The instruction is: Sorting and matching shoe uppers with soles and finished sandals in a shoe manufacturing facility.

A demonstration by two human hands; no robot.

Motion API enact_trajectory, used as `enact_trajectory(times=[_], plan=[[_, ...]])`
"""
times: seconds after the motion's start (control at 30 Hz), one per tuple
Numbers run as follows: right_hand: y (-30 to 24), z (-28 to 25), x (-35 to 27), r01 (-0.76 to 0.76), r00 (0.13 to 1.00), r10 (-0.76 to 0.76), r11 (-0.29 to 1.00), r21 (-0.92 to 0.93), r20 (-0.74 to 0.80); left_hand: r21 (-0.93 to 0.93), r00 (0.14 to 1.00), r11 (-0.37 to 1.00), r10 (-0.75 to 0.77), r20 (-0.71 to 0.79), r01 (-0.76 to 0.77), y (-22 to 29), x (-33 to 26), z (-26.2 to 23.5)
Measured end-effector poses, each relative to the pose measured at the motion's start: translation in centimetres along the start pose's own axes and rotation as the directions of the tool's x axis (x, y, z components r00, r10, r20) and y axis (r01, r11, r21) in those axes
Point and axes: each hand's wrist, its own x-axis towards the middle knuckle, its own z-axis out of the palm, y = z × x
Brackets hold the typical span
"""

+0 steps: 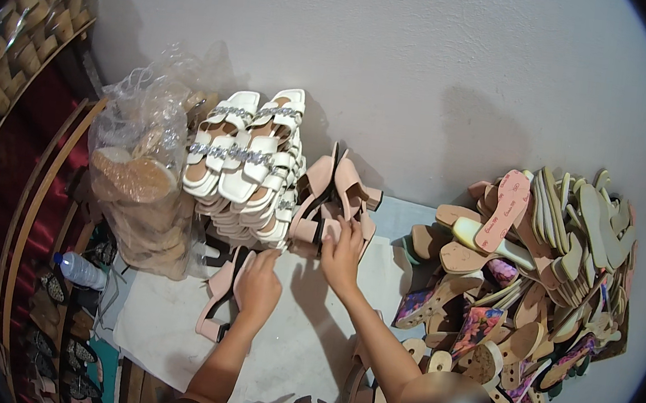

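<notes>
My left hand (259,289) is closed at a pink block-heeled shoe (217,294), which lies on its side on the pale work surface. Part of that shoe is hidden under the hand. Farther off, my right hand (343,259) has its thumb and fingers around the heel end of another pink block-heeled shoe (307,227). That one belongs to a small group of pink shoes leaning together, among them an upright pink shoe (350,182) near the wall. Directly left of the group rises a tall stack of white sandals (244,166) with sparkling chain straps.
A clear plastic bag (133,205) of shoe parts stands at the left. Large heaps of soles (565,219) and floral wedge heels (479,328) fill the right side. A water bottle (81,271) and a rack with shoes (47,314) are at the lower left. The wall (399,76) bounds the back.
</notes>
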Motion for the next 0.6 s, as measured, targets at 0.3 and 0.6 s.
enact_trajectory(times=[0.3, 0.6], plan=[[-3.8, 1.6, -8.7, -0.073, 0.943, 0.009, 0.981, 0.181, 0.332, 0.257, 0.931, 0.896, -0.356, -0.074, 0.363, -9.5, -8.5, -5.2], [-3.5, 8.0, -19.7, -0.534, 0.652, 0.138, 0.782, 0.322, 0.746, 0.09, 0.828, 0.86, -0.508, 0.238, 0.502, -14.0, -11.4, -4.8]])
